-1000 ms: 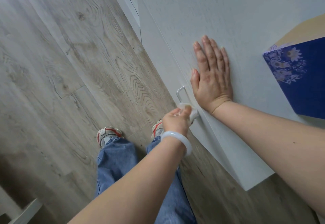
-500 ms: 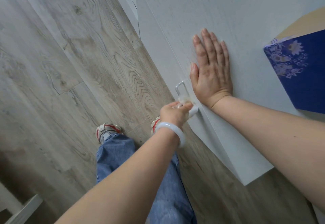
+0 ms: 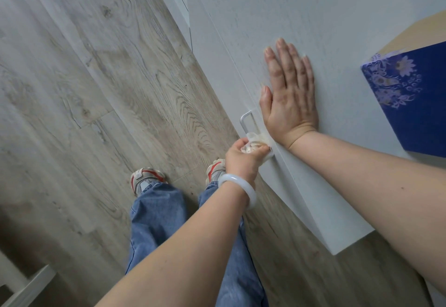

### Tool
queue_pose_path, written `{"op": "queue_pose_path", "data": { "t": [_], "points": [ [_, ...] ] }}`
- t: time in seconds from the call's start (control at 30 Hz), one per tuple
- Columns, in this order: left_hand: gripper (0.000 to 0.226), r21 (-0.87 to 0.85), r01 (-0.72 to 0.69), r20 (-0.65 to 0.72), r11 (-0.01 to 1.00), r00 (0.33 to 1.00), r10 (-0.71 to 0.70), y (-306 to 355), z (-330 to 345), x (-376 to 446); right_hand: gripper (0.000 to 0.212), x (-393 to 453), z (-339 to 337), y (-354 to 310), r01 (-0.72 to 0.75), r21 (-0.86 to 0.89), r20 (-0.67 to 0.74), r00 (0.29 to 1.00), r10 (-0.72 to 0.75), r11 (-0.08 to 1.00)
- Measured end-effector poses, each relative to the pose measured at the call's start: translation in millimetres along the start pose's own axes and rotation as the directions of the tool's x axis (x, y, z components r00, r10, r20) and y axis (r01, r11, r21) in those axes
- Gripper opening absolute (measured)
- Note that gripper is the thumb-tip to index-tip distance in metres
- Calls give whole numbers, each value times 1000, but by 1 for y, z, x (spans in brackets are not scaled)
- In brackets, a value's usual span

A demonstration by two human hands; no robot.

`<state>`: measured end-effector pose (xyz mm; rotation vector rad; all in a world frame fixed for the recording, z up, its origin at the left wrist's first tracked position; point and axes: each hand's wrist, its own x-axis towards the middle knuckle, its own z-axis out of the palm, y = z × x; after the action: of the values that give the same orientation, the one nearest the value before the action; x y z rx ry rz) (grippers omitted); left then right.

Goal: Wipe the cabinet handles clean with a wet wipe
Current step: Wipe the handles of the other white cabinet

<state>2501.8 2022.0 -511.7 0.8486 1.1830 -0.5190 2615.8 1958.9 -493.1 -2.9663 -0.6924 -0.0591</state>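
Note:
A silver bar handle (image 3: pixel 245 121) runs along the front of a white cabinet (image 3: pixel 277 17). My left hand (image 3: pixel 241 156), with a pale bangle on its wrist, grips a crumpled white wet wipe (image 3: pixel 256 140) wrapped round the lower part of the handle. That part of the handle is hidden by the wipe and fingers. My right hand (image 3: pixel 290 96) lies flat, fingers straight, on the cabinet top just beside the handle.
A blue floral box (image 3: pixel 415 104) stands on the cabinet top at the right. Grey wood-look floor (image 3: pixel 96 89) stretches to the left. My jeans and sneakers (image 3: pixel 147 177) are right below the handle. A white furniture edge (image 3: pixel 26 287) shows at the bottom left.
My left hand has slid the wipe a little along the handle, up from its lower end. My right hand stays flat on the cabinet top.

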Motion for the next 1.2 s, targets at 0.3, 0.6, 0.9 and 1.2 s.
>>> {"op": "queue_pose_path", "data": {
  "t": [0.3,0.6,0.9,1.2],
  "points": [
    [35,565,-52,101,823,995,-6,35,-11,15,61,0,-1,0,2,1,14,1000,-2,1000],
    [39,325,-159,37,932,987,156,80,-23,28,62,1,-2,0,-1,4,18,1000,0,1000],
    [18,227,15,3,974,1000,-17,27,-7,2,62,0,-3,0,-6,-2,28,1000,6,1000],
    [26,106,-32,-140,994,989,47,42,-6,6,62,0,-2,0,-3,-2,23,1000,3,1000]
  ]
}}
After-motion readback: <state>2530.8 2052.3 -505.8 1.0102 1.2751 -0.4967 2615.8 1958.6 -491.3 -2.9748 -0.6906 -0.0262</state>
